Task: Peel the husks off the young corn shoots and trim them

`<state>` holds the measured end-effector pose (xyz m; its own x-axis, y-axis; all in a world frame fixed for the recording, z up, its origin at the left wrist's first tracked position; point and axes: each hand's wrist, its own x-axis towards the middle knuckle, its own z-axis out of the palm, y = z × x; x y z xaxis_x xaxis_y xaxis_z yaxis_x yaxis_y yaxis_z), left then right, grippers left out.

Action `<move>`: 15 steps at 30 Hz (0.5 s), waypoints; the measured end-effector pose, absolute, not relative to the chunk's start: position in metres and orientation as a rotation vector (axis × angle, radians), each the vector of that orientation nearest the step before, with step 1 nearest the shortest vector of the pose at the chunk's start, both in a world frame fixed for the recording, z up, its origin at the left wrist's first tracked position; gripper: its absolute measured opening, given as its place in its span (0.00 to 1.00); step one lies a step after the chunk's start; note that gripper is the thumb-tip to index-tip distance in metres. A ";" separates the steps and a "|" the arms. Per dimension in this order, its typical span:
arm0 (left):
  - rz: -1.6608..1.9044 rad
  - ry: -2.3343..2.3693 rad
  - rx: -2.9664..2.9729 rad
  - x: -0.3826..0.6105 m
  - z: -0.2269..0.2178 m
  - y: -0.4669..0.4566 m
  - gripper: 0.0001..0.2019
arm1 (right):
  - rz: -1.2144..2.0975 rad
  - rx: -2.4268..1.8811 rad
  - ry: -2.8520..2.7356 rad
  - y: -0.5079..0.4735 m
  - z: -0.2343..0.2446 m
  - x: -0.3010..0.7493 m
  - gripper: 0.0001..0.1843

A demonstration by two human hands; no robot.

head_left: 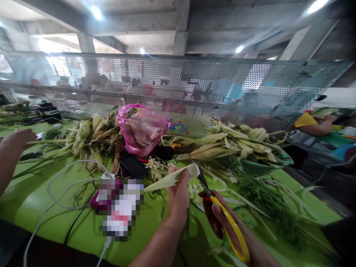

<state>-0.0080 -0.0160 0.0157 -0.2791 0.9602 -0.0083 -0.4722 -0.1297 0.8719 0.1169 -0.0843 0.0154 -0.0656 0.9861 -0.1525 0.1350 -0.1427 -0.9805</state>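
My left hand (179, 194) pinches a pale corn husk (164, 181) over the green table, its narrow end pointing left and its broad end to the right. In my right hand (219, 213) are scissors (210, 194) with dark blades and yellow handles. The blades stand close to the husk's broad end; I cannot tell whether they touch it. Cut husk scraps (194, 189) lie beneath my hands. Beyond them, a heap of dried corn husks (228, 142) rests partly in a green basket (258, 167).
A pink plastic bag (141, 129) stands behind a dark phone (133, 167). To the left, a blurred-out phone (122, 211) and white cables (50, 189) lie on the green table (80, 233). Green strands (258, 196) lie right. Another person's hand (20, 139) reaches in at far left.
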 end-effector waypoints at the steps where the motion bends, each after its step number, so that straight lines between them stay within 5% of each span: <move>1: 1.652 0.971 0.717 -0.008 0.015 -0.016 0.13 | 1.303 -1.381 -1.280 -0.084 0.014 0.117 0.33; 15: 1.633 0.982 0.502 -0.004 0.018 -0.013 0.12 | 1.197 -1.377 -1.065 -0.077 0.003 0.116 0.26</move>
<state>-0.0040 -0.0135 0.0179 -0.2992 0.9396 -0.1660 -0.5869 -0.0441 0.8085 0.1157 -0.0769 0.0030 0.1281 0.9836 -0.1273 0.0127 -0.1300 -0.9914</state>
